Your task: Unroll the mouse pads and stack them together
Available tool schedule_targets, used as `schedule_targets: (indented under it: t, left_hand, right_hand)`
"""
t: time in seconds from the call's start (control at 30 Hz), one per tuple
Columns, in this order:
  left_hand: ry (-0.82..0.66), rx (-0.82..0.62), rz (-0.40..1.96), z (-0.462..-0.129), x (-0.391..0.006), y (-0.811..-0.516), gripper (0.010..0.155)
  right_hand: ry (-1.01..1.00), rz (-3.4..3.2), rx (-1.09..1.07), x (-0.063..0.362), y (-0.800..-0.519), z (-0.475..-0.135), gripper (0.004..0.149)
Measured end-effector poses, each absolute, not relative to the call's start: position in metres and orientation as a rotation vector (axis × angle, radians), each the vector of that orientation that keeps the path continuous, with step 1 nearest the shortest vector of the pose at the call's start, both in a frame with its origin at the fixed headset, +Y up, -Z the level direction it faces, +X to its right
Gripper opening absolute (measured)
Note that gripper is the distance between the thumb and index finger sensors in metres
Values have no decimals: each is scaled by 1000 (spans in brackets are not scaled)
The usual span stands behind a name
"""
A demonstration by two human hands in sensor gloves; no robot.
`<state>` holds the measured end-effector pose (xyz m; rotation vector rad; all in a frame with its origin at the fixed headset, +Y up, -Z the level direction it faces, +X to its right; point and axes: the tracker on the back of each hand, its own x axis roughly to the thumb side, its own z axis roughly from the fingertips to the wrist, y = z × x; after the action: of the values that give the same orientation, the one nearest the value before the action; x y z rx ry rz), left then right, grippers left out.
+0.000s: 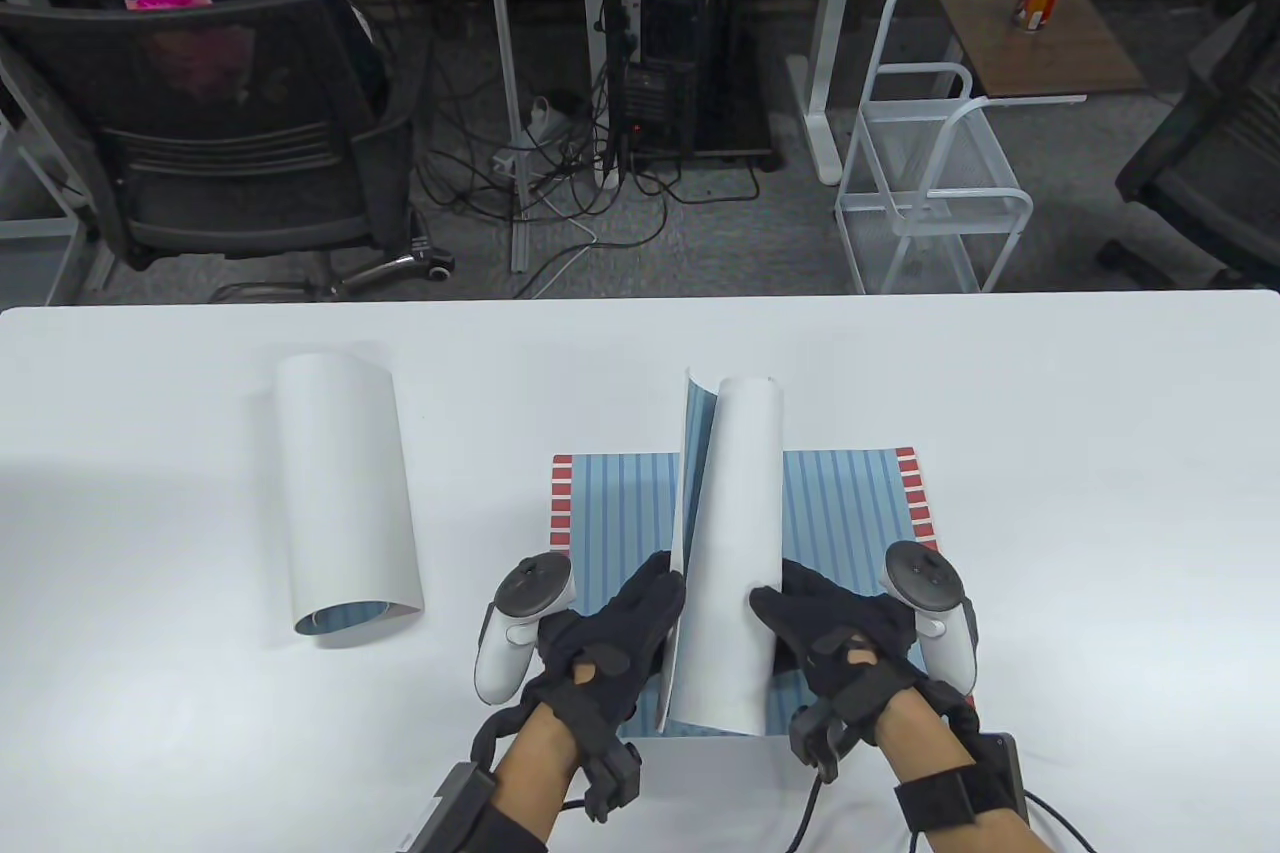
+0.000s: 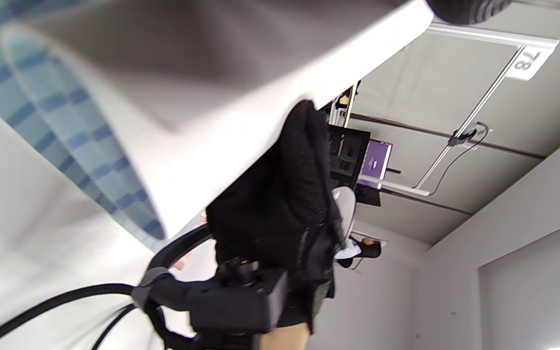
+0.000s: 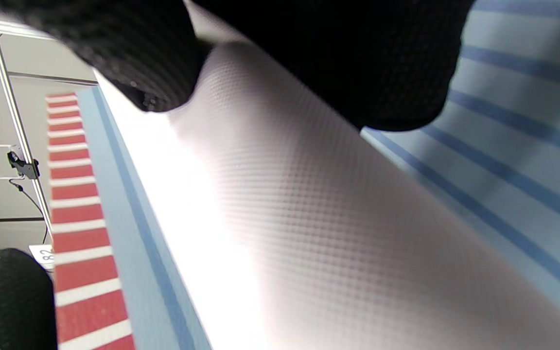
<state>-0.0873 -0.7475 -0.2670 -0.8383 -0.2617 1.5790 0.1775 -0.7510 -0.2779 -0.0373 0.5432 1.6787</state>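
Table view showed both my hands on the half-open roll (image 1: 730, 553), which stood lengthwise over the flat pad (image 1: 620, 513) near the front edge of the table (image 1: 1100, 453). My left hand (image 1: 610, 638) touched its loose left flap; my right hand (image 1: 835, 633) rested against its right flank, fingers (image 1: 775, 605) laid on the white backing. Whether either hand truly pinched the sheet, I could not tell. A second roll (image 1: 345, 498) lay well apart to the left, untouched, its striped face showing at the near end.

Risks, as I judged them: the sheet looked springy, so easing either hand off could let it curl shut again. Spreading it unevenly could land it askew on the pad beneath, spoiling the stack, and a sideways push might drag the lower pad along the table.

Left wrist view, tilted, gave a blurred roll mouth and a glove (image 2: 280, 204) pressed to the white backing, fingertips hidden behind the sheet. Right wrist view was filled by the dotted backing and dark fingers (image 3: 129, 53) on it; the red-barred end of the flat pad showed behind. The roll hid the pad's middle, and both hands covered its near edge.
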Motion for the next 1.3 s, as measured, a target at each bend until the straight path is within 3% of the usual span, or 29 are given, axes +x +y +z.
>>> schedule_targets:
  t: [0.23,0.63,0.83,1.03,1.3]
  left_hand:
    - [-202,-808,1655,-271,-101,-749,91]
    - [39,-659,1525,-272,-118,-747,61]
    - [13,-534,1349,-272,-115,-730,58]
    - [-53,-422,1200,-272,-109,-711,57]
    - [-118,-316,1108,-269,-107,-687,57]
  right_hand:
    - [537,1722,2,179,-750,-278,63]
    - [666,1696,22,177,-763,-278,65]
    - [785,1598,38,171,-778,-274,69]
    - [818,1555,14,162,-785,-271,86]
    - [807,1498,8,162,-790,-271,84]
